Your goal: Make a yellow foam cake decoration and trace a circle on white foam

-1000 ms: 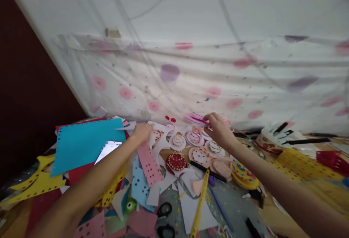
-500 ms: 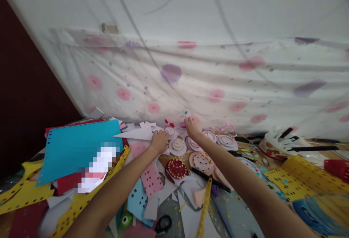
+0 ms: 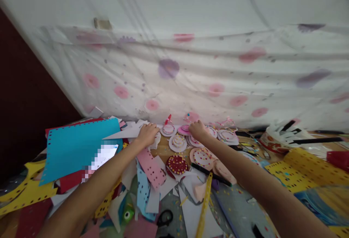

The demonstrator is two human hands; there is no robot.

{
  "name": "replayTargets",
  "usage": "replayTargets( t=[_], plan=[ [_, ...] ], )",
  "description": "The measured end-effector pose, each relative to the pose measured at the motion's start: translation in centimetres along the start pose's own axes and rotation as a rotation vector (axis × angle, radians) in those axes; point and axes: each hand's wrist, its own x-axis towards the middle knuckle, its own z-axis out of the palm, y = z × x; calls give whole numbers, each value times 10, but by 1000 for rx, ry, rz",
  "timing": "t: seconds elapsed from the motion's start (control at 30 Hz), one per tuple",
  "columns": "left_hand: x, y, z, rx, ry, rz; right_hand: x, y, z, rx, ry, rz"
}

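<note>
My left hand (image 3: 148, 135) is closed over loose white paper (image 3: 124, 133) at the back of the table. My right hand (image 3: 198, 130) has its fingers curled beside a small pink tiered paper piece (image 3: 184, 129); what lies under the fingertips is hidden. Between the hands sit a small white round piece with a red bow (image 3: 168, 129) and a white tiered disc with yellow dots (image 3: 178, 142). Nearer me lie a dark red dotted disc (image 3: 177, 165) and a peach dotted disc (image 3: 201, 158).
A turquoise sheet (image 3: 81, 147) and a phone (image 3: 109, 154) lie on the left. Pink dotted foam (image 3: 151, 169), scissors (image 3: 165, 217), a black pen (image 3: 211, 174) and a yellow strip (image 3: 204, 205) clutter the front. A tub of tools (image 3: 275, 141) stands right, before a flowered wall cover (image 3: 191, 74).
My left hand has moved left, and the white paper has shifted left with it. My right hand has lowered and moved slightly right, leaving the small pink piece in plain view.
</note>
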Motion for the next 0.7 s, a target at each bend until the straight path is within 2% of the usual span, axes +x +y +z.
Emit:
replayTargets(
  t=[0.2,0.33,0.43,0.6,0.7],
  plan=[
    [-15,-22,-8,-6,2,10,-15,9,2,-11,-26,9],
    [-21,-28,-12,-3,6,7,-20,10,-6,14,-13,4],
    [-19,-19,-10,10,27,-22,-22,5,-21,75,45,-16],
    [-7,10,1,42,83,-188,-28,-16,-51,296,161,-80],
    [-3,13,4,41,98,-271,-28,-31,-56,501,156,-112]
  ],
)
